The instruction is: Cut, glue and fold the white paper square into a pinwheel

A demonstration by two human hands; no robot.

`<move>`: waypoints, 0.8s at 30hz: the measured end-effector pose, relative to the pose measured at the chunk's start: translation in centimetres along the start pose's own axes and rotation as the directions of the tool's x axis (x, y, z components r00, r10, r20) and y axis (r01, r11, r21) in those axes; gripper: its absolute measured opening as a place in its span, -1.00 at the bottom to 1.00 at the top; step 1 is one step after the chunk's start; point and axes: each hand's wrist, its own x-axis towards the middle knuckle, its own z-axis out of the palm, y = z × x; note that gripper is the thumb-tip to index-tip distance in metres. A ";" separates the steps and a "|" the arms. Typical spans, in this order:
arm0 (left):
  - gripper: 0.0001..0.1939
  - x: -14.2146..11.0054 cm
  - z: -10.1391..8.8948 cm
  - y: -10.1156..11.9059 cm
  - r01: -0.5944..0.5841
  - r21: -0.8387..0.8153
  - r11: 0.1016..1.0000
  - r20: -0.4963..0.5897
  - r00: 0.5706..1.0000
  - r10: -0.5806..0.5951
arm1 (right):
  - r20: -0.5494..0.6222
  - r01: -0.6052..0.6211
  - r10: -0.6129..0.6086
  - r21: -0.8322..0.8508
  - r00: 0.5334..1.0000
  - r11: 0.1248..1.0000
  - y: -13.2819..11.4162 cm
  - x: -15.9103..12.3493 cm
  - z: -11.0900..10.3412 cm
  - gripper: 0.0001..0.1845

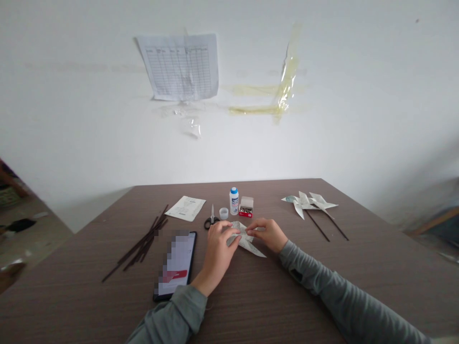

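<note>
Between my hands, low over the table, is a paper pinwheel [251,246] of printed paper, one pointed blade sticking out toward the lower right. My left hand [221,246] grips its left side with thumb and fingers. From the right, my right hand [267,234] pinches the paper near its centre; whether a small pin is between those fingertips I cannot make out. Just behind them stand a white glue bottle [234,201] with a blue cap, a small red box [246,208] of small metal pieces, a clear round cap [224,213] and black-handled scissors [211,220].
Two pinwheels on dark sticks [304,203] lie at the right. Dark sticks [143,241] are bundled at the left, near a phone [175,267] and pale paper sheets [186,208]. A white wall [229,153] rises behind the brown table [279,306].
</note>
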 end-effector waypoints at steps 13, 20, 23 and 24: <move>-0.72 0.2 0.5 -0.5 0.035 -0.106 0.994 -0.001 0.999 -0.036 | -0.024 0.100 -0.102 -0.070 0.994 0.993 0.2 -0.3 1.0 -0.86; -0.72 0.2 0.5 -0.2 0.045 -0.107 0.993 -0.005 0.999 -0.046 | -0.030 0.168 -0.171 -0.084 0.985 0.982 0.6 -0.6 1.6 -0.90; -0.74 0.2 0.6 -0.2 0.053 -0.121 0.991 -0.002 0.999 -0.053 | -0.038 0.166 -0.169 -0.089 0.985 0.982 0.5 -0.8 1.7 -0.89; -0.75 0.2 0.6 -0.3 0.056 -0.127 0.990 -0.002 0.998 -0.056 | -0.041 0.164 -0.169 -0.089 0.985 0.982 0.4 -0.8 1.7 -0.89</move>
